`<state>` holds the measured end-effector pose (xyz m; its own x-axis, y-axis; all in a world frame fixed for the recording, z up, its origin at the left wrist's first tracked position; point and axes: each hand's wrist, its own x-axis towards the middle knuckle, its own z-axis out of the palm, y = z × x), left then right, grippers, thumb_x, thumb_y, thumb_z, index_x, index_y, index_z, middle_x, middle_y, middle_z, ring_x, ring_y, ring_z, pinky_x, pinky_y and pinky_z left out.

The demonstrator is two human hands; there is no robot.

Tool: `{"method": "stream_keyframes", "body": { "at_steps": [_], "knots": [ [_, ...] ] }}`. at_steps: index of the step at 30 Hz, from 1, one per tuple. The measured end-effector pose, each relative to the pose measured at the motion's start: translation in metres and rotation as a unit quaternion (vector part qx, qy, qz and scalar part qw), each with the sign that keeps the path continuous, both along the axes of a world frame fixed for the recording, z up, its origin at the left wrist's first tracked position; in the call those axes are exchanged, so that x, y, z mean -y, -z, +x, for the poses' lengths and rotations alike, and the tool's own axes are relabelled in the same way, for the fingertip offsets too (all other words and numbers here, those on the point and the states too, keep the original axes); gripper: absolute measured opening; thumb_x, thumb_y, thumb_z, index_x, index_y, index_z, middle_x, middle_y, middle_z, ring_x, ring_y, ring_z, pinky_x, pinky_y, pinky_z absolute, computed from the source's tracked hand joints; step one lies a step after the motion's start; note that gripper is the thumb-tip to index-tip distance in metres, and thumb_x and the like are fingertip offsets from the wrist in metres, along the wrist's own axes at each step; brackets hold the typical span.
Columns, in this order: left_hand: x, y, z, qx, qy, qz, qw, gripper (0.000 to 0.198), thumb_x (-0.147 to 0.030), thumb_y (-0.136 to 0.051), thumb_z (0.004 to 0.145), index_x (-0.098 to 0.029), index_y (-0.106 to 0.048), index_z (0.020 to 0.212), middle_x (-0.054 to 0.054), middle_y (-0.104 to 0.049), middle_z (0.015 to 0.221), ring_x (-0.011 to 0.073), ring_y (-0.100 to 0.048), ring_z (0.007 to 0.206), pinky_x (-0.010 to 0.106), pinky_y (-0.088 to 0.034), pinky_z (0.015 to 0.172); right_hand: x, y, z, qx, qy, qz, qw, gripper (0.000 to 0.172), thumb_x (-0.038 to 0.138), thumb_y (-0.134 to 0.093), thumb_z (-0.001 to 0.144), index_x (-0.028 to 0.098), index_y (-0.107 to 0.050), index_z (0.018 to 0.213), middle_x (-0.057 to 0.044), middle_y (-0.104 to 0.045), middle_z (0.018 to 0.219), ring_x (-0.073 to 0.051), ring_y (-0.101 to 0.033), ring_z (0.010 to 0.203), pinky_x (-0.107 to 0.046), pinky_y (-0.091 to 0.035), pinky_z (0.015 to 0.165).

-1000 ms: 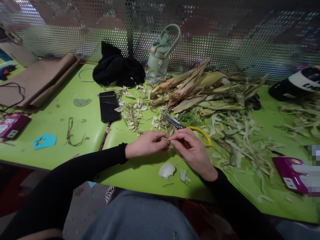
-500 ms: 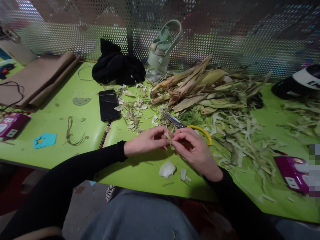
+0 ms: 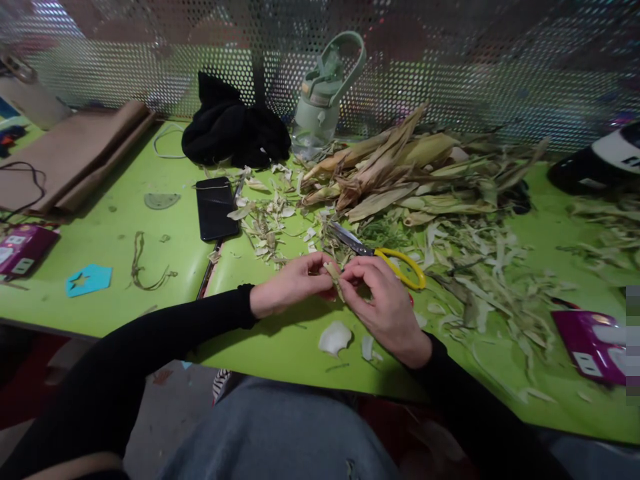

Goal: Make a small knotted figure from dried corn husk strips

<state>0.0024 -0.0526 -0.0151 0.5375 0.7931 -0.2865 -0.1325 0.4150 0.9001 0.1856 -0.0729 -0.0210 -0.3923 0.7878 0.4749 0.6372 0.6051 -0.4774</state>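
The head view is showing both bare hands meeting over the near part of the green table [image 3: 290,350], where a small, pale strip of husk [image 3: 334,273] is lying between their fingertips, just on the near side of the yellow-handled scissors [image 3: 409,272]. The left hand [image 3: 293,283] is curling its fingers and pinching the strip from one side, thumb toward the wearer; the right hand [image 3: 387,307] is pinching the other side between thumb and forefinger, its remaining fingers folding inward. (How firmly either one is pressing, I cannot tell.)

The strip is looking very light, so its weight should be asking almost nothing of the fingers. It is probably behaving as a dry, fibrous thing does: bending fairly easily across its width, staying a little stiff along its length, and likely splitting along the grain under a hard twist. Its surface is seeming dull rather than slick, so a soft pinch is probably giving enough hold. The middle, where the fingertips are gathering, is seeming the safest place for the grip; the thin ends are looking more prone to fraying.

Beyond the hands, a bundle of dry husks [image 3: 380,177] is lying across the table, with loose shreds [image 3: 493,287] spreading to the right and a white curved scrap [image 3: 335,338] resting nearer the wearer.
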Motion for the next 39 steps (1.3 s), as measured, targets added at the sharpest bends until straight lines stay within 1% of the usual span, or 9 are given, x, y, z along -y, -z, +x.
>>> {"method": "stream_keyframes", "body": {
  "at_steps": [7, 13, 18, 24, 27, 30, 32, 34, 39],
  "knots": [
    [0.002, -0.003, -0.002, -0.012, 0.022, 0.068, 0.997, 0.013, -0.013, -0.062, 0.079, -0.014, -0.054, 0.089, -0.003, -0.057, 0.073, 0.0072, -0.052, 0.066, 0.024, -0.043, 0.067, 0.004, -0.002, -0.001, 0.017, 0.0, 0.026, 1.0, 0.007, 0.016, -0.057, 0.092, 0.022, -0.054, 0.092, -0.005, -0.061, 0.095, -0.02, -0.062, 0.09, -0.033, -0.052, 0.077],
    [0.003, 0.0, -0.001, 0.024, 0.028, 0.064, 0.997, 0.013, -0.015, -0.059, 0.08, -0.014, -0.051, 0.091, -0.001, -0.058, 0.076, 0.0089, -0.057, 0.069, 0.027, -0.047, 0.072, 0.002, -0.011, 0.003, 0.024, -0.036, 0.0, 0.999, 0.007, 0.017, -0.056, 0.093, 0.022, -0.055, 0.088, -0.006, -0.062, 0.094, -0.02, -0.062, 0.09, -0.035, -0.052, 0.078],
    [0.004, 0.003, 0.0, 0.015, 0.042, 0.078, 0.996, 0.014, -0.009, -0.059, 0.08, -0.014, -0.05, 0.09, -0.002, -0.056, 0.078, 0.0079, -0.056, 0.071, 0.026, -0.046, 0.073, 0.001, -0.016, 0.008, 0.035, -0.06, -0.02, 0.997, 0.006, 0.016, -0.056, 0.092, 0.02, -0.059, 0.088, -0.008, -0.064, 0.097, -0.021, -0.064, 0.09, -0.036, -0.052, 0.077],
    [0.002, 0.004, -0.004, 0.022, 0.048, 0.106, 0.993, 0.017, -0.013, -0.061, 0.087, -0.016, -0.051, 0.1, 0.0, -0.056, 0.088, 0.0103, -0.062, 0.078, 0.029, -0.05, 0.078, -0.003, -0.014, 0.012, 0.027, -0.045, -0.024, 0.998, 0.008, 0.019, -0.056, 0.095, 0.02, -0.062, 0.09, -0.008, -0.066, 0.098, -0.02, -0.065, 0.092, -0.036, -0.052, 0.08],
    [0.0, 0.006, -0.004, 0.033, 0.035, 0.099, 0.994, 0.017, -0.015, -0.063, 0.088, -0.017, -0.052, 0.101, 0.0, -0.056, 0.093, 0.0104, -0.065, 0.079, 0.028, -0.052, 0.077, -0.001, -0.014, 0.011, 0.016, -0.033, -0.052, 0.998, 0.009, 0.019, -0.055, 0.095, 0.02, -0.063, 0.091, -0.007, -0.069, 0.099, -0.019, -0.066, 0.091, -0.035, -0.052, 0.08],
    [0.0, 0.009, -0.003, 0.042, 0.016, 0.087, 0.995, 0.015, -0.014, -0.063, 0.088, -0.016, -0.052, 0.098, 0.0, -0.056, 0.092, 0.0087, -0.064, 0.075, 0.026, -0.051, 0.074, 0.001, -0.014, 0.008, 0.019, -0.011, -0.083, 0.996, 0.01, 0.02, -0.055, 0.095, 0.021, -0.063, 0.09, -0.003, -0.07, 0.087, -0.017, -0.066, 0.079, -0.031, -0.051, 0.072],
    [0.0, 0.011, -0.001, 0.044, -0.001, 0.075, 0.996, 0.014, -0.013, -0.064, 0.087, -0.015, -0.052, 0.095, -0.001, -0.056, 0.087, 0.0084, -0.063, 0.072, 0.026, -0.05, 0.072, 0.002, -0.013, 0.007, 0.027, 0.005, -0.083, 0.996, 0.01, 0.02, -0.055, 0.095, 0.02, -0.063, 0.088, -0.003, -0.07, 0.082, -0.016, -0.065, 0.074, -0.03, -0.049, 0.067],
    [0.001, 0.014, 0.0, 0.042, -0.01, 0.058, 0.997, 0.014, -0.012, -0.064, 0.087, -0.015, -0.052, 0.092, -0.001, -0.058, 0.083, 0.0091, -0.063, 0.073, 0.026, -0.049, 0.073, 0.002, -0.012, 0.007, 0.036, 0.01, -0.071, 0.997, 0.011, 0.02, -0.054, 0.095, 0.019, -0.063, 0.089, -0.004, -0.07, 0.082, -0.017, -0.065, 0.074, -0.03, -0.049, 0.067],
    [0.0, 0.017, -0.001, 0.032, 0.001, 0.032, 0.999, 0.014, -0.013, -0.067, 0.085, -0.013, -0.054, 0.089, 0.0, -0.062, 0.08, 0.01, -0.061, 0.075, 0.028, -0.048, 0.076, -0.002, -0.011, 0.013, 0.069, -0.045, -0.038, 0.996, 0.017, 0.018, -0.049, 0.097, 0.018, -0.065, 0.091, -0.006, -0.072, 0.088, -0.018, -0.066, 0.081, -0.033, -0.051, 0.073]
  ]
}}
